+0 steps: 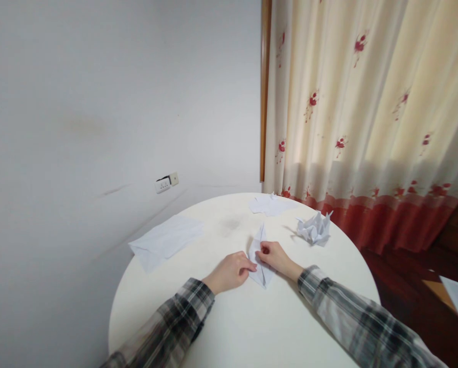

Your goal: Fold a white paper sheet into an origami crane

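A folded piece of white paper [263, 277], narrow and pointed at its far end, lies on the round white table in front of me. At its left edge my left hand [232, 271] is closed, thumb and fingertips on the paper. My right hand [277, 255] pinches the paper's upper right side between thumb and forefinger. The hands are close together, and the fingers cover part of the folds.
Folded paper cranes [315, 228] sit bunched at the right of the table [229, 332]. Sheets of white paper [167, 237] lie at the left edge. Paper scraps [269, 204] are at the far edge. Behind are a wall socket [162, 185] and a flowered curtain [340, 102].
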The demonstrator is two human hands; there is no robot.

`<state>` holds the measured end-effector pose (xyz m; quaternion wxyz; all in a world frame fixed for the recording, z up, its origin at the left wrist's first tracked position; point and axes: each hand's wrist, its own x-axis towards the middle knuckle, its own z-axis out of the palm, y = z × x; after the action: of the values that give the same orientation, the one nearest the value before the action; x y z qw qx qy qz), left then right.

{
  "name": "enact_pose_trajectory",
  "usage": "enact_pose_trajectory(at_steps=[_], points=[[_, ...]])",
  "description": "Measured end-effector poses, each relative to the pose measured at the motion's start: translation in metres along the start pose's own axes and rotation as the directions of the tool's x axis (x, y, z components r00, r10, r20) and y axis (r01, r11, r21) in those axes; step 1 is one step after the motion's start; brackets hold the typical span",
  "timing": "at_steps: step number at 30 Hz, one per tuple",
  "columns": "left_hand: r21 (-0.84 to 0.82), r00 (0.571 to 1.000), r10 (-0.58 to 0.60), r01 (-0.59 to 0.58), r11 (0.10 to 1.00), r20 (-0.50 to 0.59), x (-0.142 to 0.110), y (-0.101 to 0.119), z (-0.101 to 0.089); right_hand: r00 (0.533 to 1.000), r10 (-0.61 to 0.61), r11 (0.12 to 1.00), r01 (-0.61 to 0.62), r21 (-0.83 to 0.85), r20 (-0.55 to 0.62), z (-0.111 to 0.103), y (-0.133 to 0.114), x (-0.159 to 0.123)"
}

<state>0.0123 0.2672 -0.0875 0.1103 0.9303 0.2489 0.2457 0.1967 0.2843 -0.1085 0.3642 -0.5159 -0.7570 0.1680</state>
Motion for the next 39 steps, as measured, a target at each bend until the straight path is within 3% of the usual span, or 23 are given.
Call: enact_pose_trajectory(at_steps=[9,15,24,30,39], points=[[-0.013,0.992,-0.091,0.090,0.996,-0.090,0.002,-0.004,0.006,1.000,-0.001,1.000,0.001,-0.004,-0.005,0.001,0.000,0.000],[-0.031,0.982,-0.176,0.174,0.984,-0.075,0.003,-0.011,0.012,1.000,-0.002,1.000,0.002,-0.006,-0.008,0.002,0.000,0.002],[0.057,0.965,-0.240,0.246,0.968,-0.105,0.008,-0.010,0.013,1.000,0.009,1.000,-0.009,-0.003,0.011,0.002,-0.003,0.004],[0.087,0.951,-0.246,0.265,0.960,-0.189,0.006,-0.007,0.009,0.999,-0.011,1.000,0.010,0.017,0.033,-0.002,-0.007,0.002],[0.030,0.935,-0.300,0.311,0.950,-0.190,0.012,-0.017,0.012,0.999,-0.010,0.999,0.012,-0.040,0.042,-0.001,-0.005,0.000]])
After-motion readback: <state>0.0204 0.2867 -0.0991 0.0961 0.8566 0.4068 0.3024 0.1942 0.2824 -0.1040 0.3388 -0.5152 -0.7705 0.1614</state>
